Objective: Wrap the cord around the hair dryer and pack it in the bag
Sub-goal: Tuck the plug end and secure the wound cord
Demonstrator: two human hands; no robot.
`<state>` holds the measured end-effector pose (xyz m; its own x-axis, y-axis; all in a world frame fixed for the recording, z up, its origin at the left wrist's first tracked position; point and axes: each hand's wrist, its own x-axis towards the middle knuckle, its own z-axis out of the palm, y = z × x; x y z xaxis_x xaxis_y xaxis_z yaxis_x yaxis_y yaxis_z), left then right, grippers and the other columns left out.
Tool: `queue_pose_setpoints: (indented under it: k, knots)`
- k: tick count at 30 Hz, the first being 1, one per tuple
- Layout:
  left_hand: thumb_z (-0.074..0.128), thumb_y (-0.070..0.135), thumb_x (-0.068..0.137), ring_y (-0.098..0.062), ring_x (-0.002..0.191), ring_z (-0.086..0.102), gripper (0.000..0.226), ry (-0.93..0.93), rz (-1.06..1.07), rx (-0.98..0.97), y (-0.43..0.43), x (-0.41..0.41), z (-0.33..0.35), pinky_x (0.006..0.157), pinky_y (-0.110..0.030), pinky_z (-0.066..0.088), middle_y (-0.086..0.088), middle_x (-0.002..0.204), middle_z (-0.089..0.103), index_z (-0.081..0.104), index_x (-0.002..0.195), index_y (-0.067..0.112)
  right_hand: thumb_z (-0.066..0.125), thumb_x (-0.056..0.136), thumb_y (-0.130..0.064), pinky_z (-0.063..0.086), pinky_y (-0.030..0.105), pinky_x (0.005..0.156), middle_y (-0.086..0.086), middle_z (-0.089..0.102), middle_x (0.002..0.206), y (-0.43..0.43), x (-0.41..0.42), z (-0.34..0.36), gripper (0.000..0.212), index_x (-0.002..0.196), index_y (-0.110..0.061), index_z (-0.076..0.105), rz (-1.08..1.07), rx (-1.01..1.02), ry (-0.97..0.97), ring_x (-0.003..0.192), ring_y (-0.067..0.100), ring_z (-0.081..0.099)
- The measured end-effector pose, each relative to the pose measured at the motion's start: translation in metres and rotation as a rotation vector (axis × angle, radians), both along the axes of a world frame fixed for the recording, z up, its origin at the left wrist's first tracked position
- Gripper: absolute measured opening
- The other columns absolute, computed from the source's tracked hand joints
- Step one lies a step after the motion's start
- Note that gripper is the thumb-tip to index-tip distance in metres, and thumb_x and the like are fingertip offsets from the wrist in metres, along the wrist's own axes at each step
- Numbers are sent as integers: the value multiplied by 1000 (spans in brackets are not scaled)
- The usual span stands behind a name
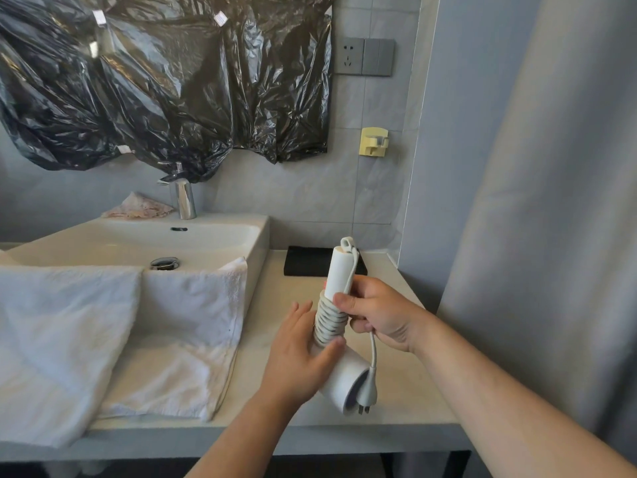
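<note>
Above the pale surface (275, 288), the right hand (379, 315) grips the white plastic hair dryer (339, 270) over the coiled white cord (331, 322); the left hand (296, 357) clasps its barrel

My left hand (300, 357): thumb over, fingers behind the hair dryer (339, 270)
My right hand (382, 315): curled round its handle
</note>
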<state>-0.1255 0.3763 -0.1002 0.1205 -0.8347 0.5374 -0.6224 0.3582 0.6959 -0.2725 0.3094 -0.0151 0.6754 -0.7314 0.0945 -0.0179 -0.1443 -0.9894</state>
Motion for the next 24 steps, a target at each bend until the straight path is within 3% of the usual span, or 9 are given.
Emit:
queue_pose_setpoints:
  k: [3,7,12,16,19,24]
  knots:
    - [61,52,85,-4,93,60,28,78,-8,95,-6,-1,-18,83,-42,53,14,99,66,59,109,37,67,80,-24,29,17,44,9,46,86,-4,0,-13,25,100,-11,62,0,0,46,63,11,35]
    - [57,53,88,-14,96,59,29,63,-9,44,-13,-3,-35,81,-44,51,14,100,64,57,112,35,71,78,-26,29,18,46,8,47,88,-9,-4,-20,27,101,-14,64,37,-37,60,65,12,36]
    - [56,51,90,-11,99,58,31,38,8,7,-14,-2,-40,82,-40,50,17,104,63,57,116,34,77,72,-27,37,16,51,-6,58,84,-10,-7,-20,46,114,-15,62,63,-180,197,66,1,49]
    - [54,55,88,-6,99,54,36,18,45,27,-13,-3,-41,82,-34,50,20,105,61,55,118,36,72,83,-14,41,8,55,-14,62,82,-7,-6,-24,33,113,-9,62,24,-220,158,68,-7,56]
    - [45,61,83,-5,96,50,45,-28,116,36,-12,-9,-37,78,-27,47,19,104,59,54,117,34,70,85,-17,41,7,60,-21,68,82,-5,-6,-28,30,114,-16,63,-52,-257,159,74,-7,59]
    - [42,62,80,-7,93,47,45,-20,156,47,-13,-14,-36,75,-30,46,18,100,58,54,112,33,72,84,-26,48,26,89,-11,71,101,-6,-5,-35,27,110,-24,65,-171,-343,183,99,7,63]
